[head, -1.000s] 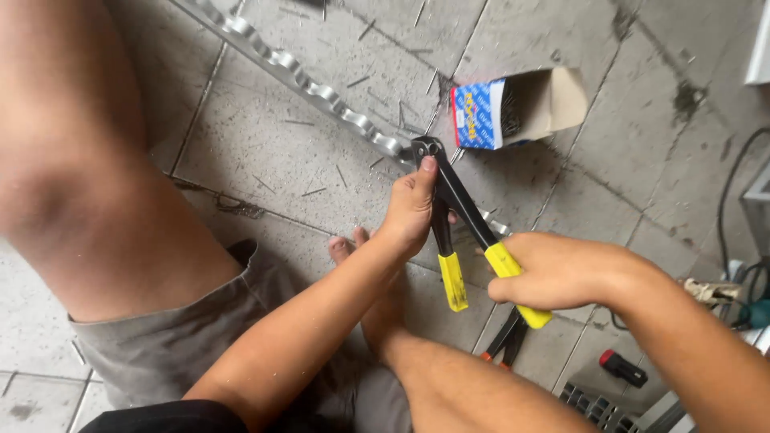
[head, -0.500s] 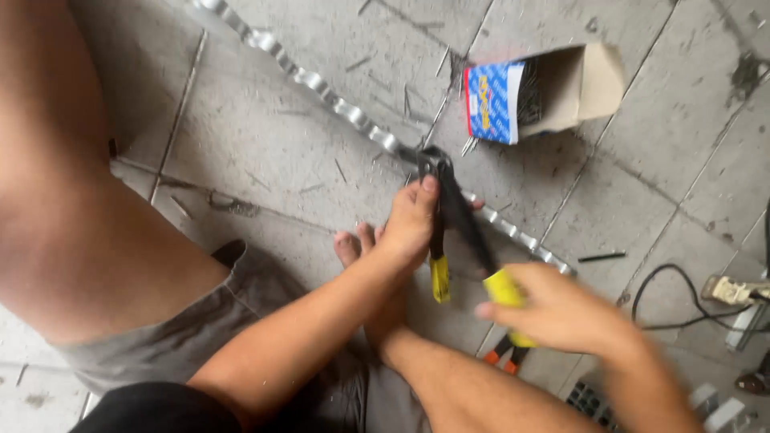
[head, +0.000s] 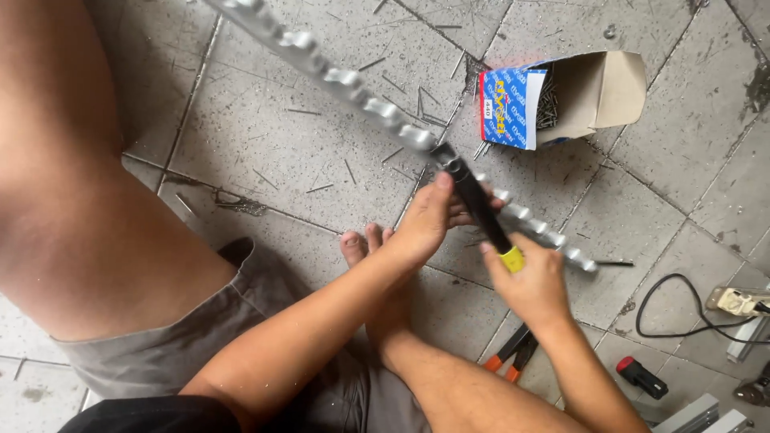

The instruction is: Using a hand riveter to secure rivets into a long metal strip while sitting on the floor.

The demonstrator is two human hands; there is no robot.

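A hand riveter [head: 480,210] with black handles and yellow grips has its head pressed against a long bumpy metal strip [head: 345,80] that runs diagonally over the tiled floor. My left hand [head: 425,228] grips the tool just below its head and rests against the strip. My right hand [head: 529,285] is closed around the yellow grip ends, and the two handles lie squeezed together. The part of the strip under the tool's head is hidden.
An open blue-and-white cardboard box [head: 507,108] of rivets lies beyond the strip, with loose pins scattered on the tiles. Orange-handled pliers [head: 509,353] lie under my right forearm. A black cable [head: 666,305], a red-and-black tool [head: 642,377] and my bare foot [head: 365,244] are close by.
The riveter's handles, spread apart a second ago, are now closed together. My right hand has swung in toward my left hand with the yellow grip.
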